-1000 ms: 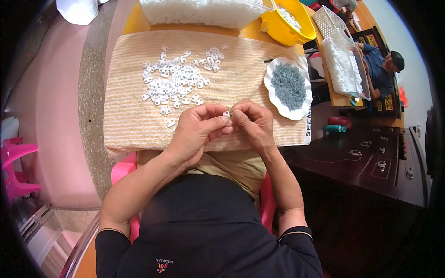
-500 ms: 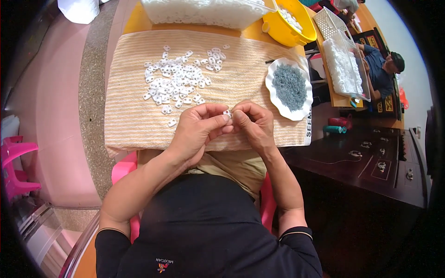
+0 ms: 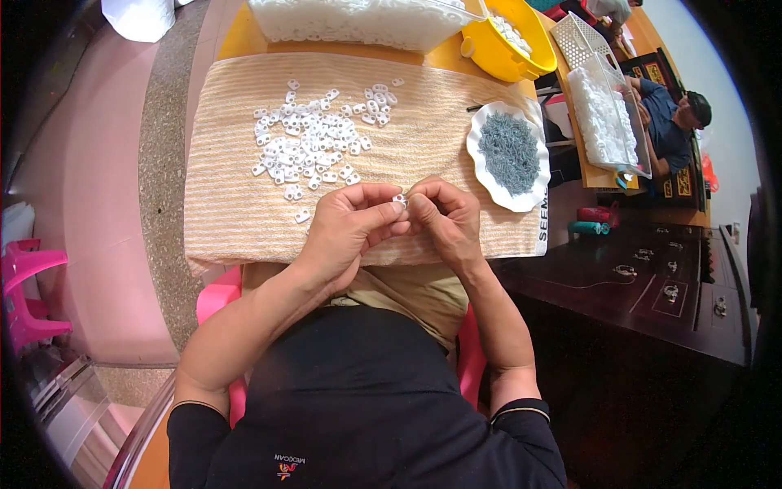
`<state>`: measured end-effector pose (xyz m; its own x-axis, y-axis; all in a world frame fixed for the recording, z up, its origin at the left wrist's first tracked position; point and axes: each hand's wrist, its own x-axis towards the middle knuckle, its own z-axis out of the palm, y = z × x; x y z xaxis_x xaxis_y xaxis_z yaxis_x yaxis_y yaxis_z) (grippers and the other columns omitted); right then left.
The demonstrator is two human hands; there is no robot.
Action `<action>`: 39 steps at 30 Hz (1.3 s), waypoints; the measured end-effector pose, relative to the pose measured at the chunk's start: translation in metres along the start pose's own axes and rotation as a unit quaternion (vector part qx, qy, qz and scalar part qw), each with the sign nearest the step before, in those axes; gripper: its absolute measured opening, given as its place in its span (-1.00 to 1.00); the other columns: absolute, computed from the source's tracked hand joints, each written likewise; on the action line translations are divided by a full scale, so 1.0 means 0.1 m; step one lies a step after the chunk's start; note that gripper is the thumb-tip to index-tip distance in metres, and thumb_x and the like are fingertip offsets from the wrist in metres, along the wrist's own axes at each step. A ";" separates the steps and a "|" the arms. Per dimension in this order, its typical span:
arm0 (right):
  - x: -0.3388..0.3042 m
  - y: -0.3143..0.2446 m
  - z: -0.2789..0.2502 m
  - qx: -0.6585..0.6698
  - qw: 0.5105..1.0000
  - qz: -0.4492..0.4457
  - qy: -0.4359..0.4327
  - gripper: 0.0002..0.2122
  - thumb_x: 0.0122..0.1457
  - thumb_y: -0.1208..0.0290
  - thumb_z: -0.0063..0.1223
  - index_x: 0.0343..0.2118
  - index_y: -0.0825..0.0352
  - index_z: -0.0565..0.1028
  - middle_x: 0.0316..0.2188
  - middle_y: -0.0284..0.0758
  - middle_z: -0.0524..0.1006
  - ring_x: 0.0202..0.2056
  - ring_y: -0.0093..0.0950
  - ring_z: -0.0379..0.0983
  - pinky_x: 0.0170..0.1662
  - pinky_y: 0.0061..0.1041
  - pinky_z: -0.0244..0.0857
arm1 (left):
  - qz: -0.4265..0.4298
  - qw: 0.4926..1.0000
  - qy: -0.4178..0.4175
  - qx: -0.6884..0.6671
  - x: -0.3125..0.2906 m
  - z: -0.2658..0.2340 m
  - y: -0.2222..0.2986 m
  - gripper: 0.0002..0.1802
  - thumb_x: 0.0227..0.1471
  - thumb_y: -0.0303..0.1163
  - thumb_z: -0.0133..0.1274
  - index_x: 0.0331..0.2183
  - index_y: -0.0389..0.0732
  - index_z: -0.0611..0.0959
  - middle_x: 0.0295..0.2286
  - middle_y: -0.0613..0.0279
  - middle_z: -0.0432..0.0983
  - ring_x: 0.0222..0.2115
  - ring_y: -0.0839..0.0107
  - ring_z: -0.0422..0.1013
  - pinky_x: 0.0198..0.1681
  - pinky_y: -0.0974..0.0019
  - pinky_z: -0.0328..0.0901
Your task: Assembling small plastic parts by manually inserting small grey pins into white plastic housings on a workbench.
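Note:
Between thumb and fingers, my left hand pinches a small white plastic piece with holes in it. My right hand meets it there, thumb and forefinger pressed together against the piece's right side. Whether those fingertips also hold a tiny part is hidden. Beyond my left hand, many more white plastic pieces lie loose in a heap on the striped towel. To the right, a white wavy-edged plate holds a pile of small grey parts.
A clear bin of white pieces and a yellow basin stand at the table's far edge. Farther right, another person sits beside a clear box of white pieces. A dark wooden cabinet is at the right; a pink stool stands left.

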<state>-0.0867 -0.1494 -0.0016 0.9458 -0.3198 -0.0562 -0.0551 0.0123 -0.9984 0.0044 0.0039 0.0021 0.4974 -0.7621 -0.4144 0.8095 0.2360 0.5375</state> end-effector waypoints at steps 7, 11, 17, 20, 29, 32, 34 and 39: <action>-0.01 -0.03 0.01 -0.011 1.000 0.014 -0.003 -0.87 0.24 0.48 0.00 -0.37 0.44 0.47 -0.49 -0.43 0.46 -0.52 -0.72 0.37 -0.44 -0.75 0.26 | 0.005 1.000 0.009 0.010 0.00 0.00 -0.01 -0.81 0.02 -0.58 0.11 -0.25 -0.38 0.56 -0.40 0.16 0.53 -0.42 0.47 0.50 -0.27 0.46 0.46; -0.01 -0.07 0.03 -0.019 1.000 0.018 0.005 -0.87 0.24 0.47 0.01 -0.39 0.44 0.47 -0.50 -0.45 0.46 -0.51 -0.74 0.36 -0.43 -0.75 0.25 | 0.004 1.000 0.006 0.011 0.00 0.00 -0.01 -0.81 0.02 -0.58 0.11 -0.25 -0.38 0.56 -0.39 0.17 0.54 -0.42 0.47 0.50 -0.28 0.46 0.46; -0.01 -0.08 0.04 -0.042 0.999 0.007 0.003 -0.85 0.24 0.43 0.01 -0.40 0.42 0.48 -0.50 -0.48 0.46 -0.46 -0.77 0.32 -0.37 -0.76 0.22 | 0.005 1.000 0.005 0.014 -0.01 0.00 -0.04 -0.80 0.02 -0.58 0.11 -0.25 -0.39 0.57 -0.39 0.18 0.54 -0.42 0.49 0.49 -0.27 0.48 0.44; -0.01 -0.06 0.05 -0.045 0.999 0.006 0.003 -0.84 0.24 0.42 0.02 -0.40 0.41 0.48 -0.50 -0.49 0.47 -0.44 -0.77 0.32 -0.36 -0.75 0.22 | 0.014 1.000 0.006 0.020 -0.01 0.01 -0.05 -0.79 0.02 -0.57 0.11 -0.24 -0.39 0.58 -0.40 0.18 0.55 -0.42 0.50 0.49 -0.28 0.50 0.42; -0.01 -0.03 0.04 -0.058 0.998 0.002 0.000 -0.83 0.24 0.40 0.03 -0.41 0.41 0.49 -0.52 -0.49 0.48 -0.44 -0.75 0.34 -0.36 -0.74 0.24 | 0.027 0.998 0.004 0.048 0.01 -0.02 -0.07 -0.78 0.03 -0.58 0.10 -0.21 -0.39 0.57 -0.35 0.14 0.55 -0.39 0.46 0.50 -0.25 0.45 0.45; 0.00 -0.03 0.04 -0.065 0.998 0.002 -0.001 -0.83 0.24 0.40 0.03 -0.42 0.41 0.49 -0.52 -0.48 0.48 -0.45 -0.75 0.34 -0.36 -0.73 0.24 | 0.032 0.998 0.011 0.060 0.00 -0.03 -0.08 -0.78 0.03 -0.59 0.10 -0.21 -0.39 0.57 -0.35 0.14 0.55 -0.39 0.46 0.50 -0.25 0.45 0.45; 0.00 -0.03 0.04 -0.074 0.997 -0.001 0.000 -0.82 0.23 0.40 0.03 -0.42 0.42 0.49 -0.52 -0.48 0.48 -0.45 -0.75 0.35 -0.36 -0.73 0.25 | 0.042 0.997 0.008 0.065 0.01 -0.04 -0.10 -0.78 0.02 -0.59 0.11 -0.22 -0.39 0.58 -0.36 0.14 0.56 -0.39 0.46 0.50 -0.25 0.45 0.45; 0.00 -0.05 0.07 -0.029 0.999 0.031 -0.002 -0.82 0.24 0.40 0.02 -0.42 0.42 0.50 -0.53 -0.47 0.49 -0.45 -0.74 0.35 -0.37 -0.73 0.25 | 0.068 0.992 0.011 0.108 0.00 -0.01 -0.10 -0.81 0.01 -0.58 0.12 -0.25 -0.40 0.60 -0.40 0.17 0.56 -0.41 0.50 0.49 -0.28 0.48 0.43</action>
<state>-0.0840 -0.1428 0.0037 0.9412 -0.3167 -0.1175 -0.1313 -0.0227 -0.9911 -0.0033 0.0021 -0.0043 0.6058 -0.7185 -0.3417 0.6497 0.1988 0.7337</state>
